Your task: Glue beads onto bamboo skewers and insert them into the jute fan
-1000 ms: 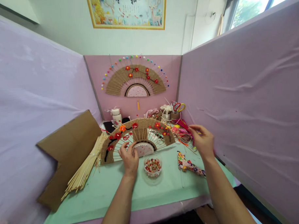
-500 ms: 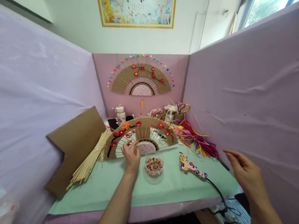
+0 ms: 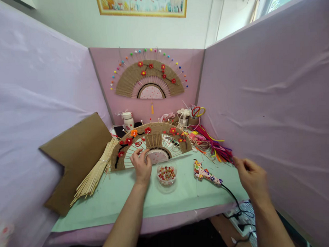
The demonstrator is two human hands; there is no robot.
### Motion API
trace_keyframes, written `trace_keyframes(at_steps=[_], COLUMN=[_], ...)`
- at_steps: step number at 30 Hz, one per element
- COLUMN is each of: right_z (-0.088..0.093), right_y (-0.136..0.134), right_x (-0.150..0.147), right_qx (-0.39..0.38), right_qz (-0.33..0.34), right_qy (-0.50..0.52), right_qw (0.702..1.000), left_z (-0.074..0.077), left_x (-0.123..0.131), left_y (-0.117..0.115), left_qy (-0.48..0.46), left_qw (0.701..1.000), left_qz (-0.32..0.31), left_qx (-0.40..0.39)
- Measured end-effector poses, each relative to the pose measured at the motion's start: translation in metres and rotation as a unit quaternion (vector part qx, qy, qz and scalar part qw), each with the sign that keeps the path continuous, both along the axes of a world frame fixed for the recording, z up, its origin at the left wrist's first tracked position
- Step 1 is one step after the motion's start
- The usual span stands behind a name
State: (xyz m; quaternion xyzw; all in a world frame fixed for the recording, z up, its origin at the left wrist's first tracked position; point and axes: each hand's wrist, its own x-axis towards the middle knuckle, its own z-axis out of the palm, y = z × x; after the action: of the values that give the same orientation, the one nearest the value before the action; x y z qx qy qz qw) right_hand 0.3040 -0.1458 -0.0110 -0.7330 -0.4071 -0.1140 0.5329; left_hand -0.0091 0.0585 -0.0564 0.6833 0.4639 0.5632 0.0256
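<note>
Left grip (image 3: 141,164): fingers loosely spread, laid flat on the ribs of the jute fan (image 3: 154,130) beside its pink hub; placement unchanged from half a second ago. Right grip (image 3: 249,174): fingers curled inward, and it cannot be told whether they pinch anything; it has risen from lower right to just beside the near tips of the pipe cleaners (image 3: 218,148). Bead bowl (image 3: 166,174): just right of the left grip. Glue gun (image 3: 205,174): lying on the surface (image 3: 124,200), between both grips.
</note>
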Motion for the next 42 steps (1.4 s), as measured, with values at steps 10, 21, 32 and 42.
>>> trace_keyframes(at_steps=[10, 21, 32, 42], right_z=[-0.019, -0.061, -0.070, -0.091], right_y=[0.017, 0.020, 0.029, 0.034], right_x=[-0.010, 0.010, 0.004, 0.003], right_qx=[-0.168, -0.339, -0.398, -0.361], right_qz=[0.176, 0.199, 0.182, 0.148], right_qy=[-0.032, -0.093, -0.133, -0.172], right_qw=[0.969, 0.915, 0.889, 0.904], left_z=[-0.001, -0.004, -0.003, -0.003], left_x=[-0.001, -0.002, 0.001, 0.003], left_y=[-0.001, -0.002, -0.007, -0.004], left_qy=[-0.009, -0.067, -0.086, -0.069], left_qw=[1.000, 0.991, 0.988, 0.988], left_qz=[-0.022, -0.113, -0.121, -0.139], left_qx=[0.008, 0.011, -0.051, -0.016])
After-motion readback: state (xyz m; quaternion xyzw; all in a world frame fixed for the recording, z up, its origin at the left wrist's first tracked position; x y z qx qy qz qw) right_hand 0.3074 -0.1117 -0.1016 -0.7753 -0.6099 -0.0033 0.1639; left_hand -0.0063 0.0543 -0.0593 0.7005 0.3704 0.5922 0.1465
